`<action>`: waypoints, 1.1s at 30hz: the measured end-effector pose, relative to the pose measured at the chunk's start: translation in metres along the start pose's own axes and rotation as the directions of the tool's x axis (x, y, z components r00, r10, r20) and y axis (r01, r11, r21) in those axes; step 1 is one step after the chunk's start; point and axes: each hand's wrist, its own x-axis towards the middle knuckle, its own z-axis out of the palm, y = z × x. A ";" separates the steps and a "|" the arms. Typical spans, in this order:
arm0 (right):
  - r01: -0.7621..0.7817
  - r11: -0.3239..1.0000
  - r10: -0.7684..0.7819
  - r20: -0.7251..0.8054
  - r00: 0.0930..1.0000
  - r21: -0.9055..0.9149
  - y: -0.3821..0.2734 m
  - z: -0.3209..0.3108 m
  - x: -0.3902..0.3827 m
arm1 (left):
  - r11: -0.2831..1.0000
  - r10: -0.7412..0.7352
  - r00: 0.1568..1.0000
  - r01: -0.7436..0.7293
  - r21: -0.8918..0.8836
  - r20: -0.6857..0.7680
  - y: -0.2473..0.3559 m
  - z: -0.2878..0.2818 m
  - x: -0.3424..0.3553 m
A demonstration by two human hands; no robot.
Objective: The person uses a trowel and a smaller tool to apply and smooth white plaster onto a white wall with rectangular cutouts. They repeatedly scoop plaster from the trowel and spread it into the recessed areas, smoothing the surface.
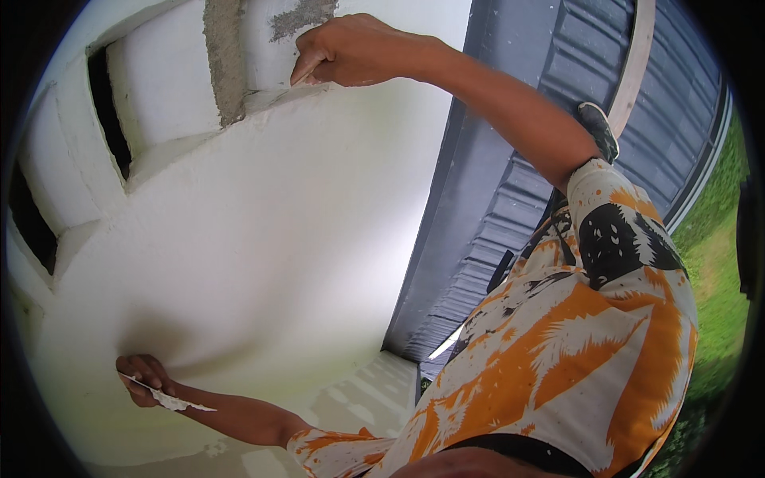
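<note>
My left hand point(143, 378) is at the lower left, close to the white wall point(271, 215), its fingers wrapped round a thin flat scraper point(174, 401). White putty clings to the scraper, which shows nearly edge-on. Higher up, my right hand point(351, 52) is against the wall at the lower edge of a recess. Its fingers are curled and pressed together, with whitish smears on the fingertips. Whatever they may hold is hidden. A rough grey cement strip point(225, 60) runs down the wall left of this hand, and a grey patch point(303, 17) lies just above it.
Dark narrow slots point(109, 111) open between the wall's recesses at the left. Grey-blue ribbed metal roofing point(590, 48) borders the wall, with a wooden board point(635, 64) lying on it. My shoe point(598, 131) rests beside the board. Grass point(717, 263) shows beyond the roof edge.
</note>
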 end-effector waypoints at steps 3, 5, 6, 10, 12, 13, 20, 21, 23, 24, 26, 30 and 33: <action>-0.060 0.995 0.072 -0.160 0.985 0.077 0.016 -0.003 -0.004 | 1.000 0.015 1.000 -0.015 0.020 -0.002 0.002 0.002 0.003; -0.069 0.997 0.075 -0.246 0.966 0.032 0.009 0.005 0.004 | 0.999 0.030 0.999 -0.030 0.027 -0.013 0.003 0.000 0.003; -0.075 0.997 0.075 -0.289 0.955 0.011 0.005 0.011 0.011 | 0.999 0.037 0.999 -0.037 0.032 -0.019 0.004 -0.001 0.003; -0.026 0.997 0.014 -0.174 0.985 -0.068 0.003 0.026 0.036 | 0.999 0.030 1.000 -0.030 0.017 -0.004 -0.001 0.003 0.010; 0.011 0.997 -0.019 -0.123 0.992 -0.070 0.003 0.026 0.039 | 1.000 0.023 1.000 -0.023 -0.003 -0.015 -0.001 0.005 0.012; 0.009 0.997 -0.015 -0.073 0.997 -0.081 0.002 0.024 0.039 | 1.000 0.021 1.000 -0.021 0.005 -0.014 -0.001 0.005 0.011; -0.034 0.999 0.039 -0.161 0.986 0.035 0.011 0.002 -0.007 | 1.000 0.003 1.000 -0.003 0.008 -0.014 0.003 0.004 0.005; -0.060 0.997 0.072 -0.230 0.970 0.056 0.012 0.004 -0.003 | 1.000 0.003 1.000 -0.003 -0.002 -0.012 0.003 0.002 0.005; -0.051 0.998 0.059 -0.262 0.963 0.036 0.009 0.008 0.008 | 1.000 0.004 1.000 -0.005 -0.014 -0.019 0.004 0.000 0.005; -0.046 0.999 0.052 -0.278 0.959 0.027 0.007 0.011 0.016 | 1.000 0.005 1.000 -0.005 -0.020 -0.023 0.005 0.000 0.005; -0.024 1.000 0.023 -0.270 0.963 0.000 0.004 0.021 0.031 | 1.000 0.014 1.000 -0.014 -0.009 -0.016 0.005 -0.003 0.005; -0.012 0.999 0.007 -0.145 0.989 -0.032 -0.001 0.023 0.038 | 1.000 -0.002 1.000 0.002 -0.001 0.004 0.004 -0.006 0.006; 0.000 0.999 0.006 -0.095 0.995 0.053 -0.001 0.014 0.016 | 0.999 -0.004 1.000 0.004 -0.034 -0.027 0.001 -0.007 -0.001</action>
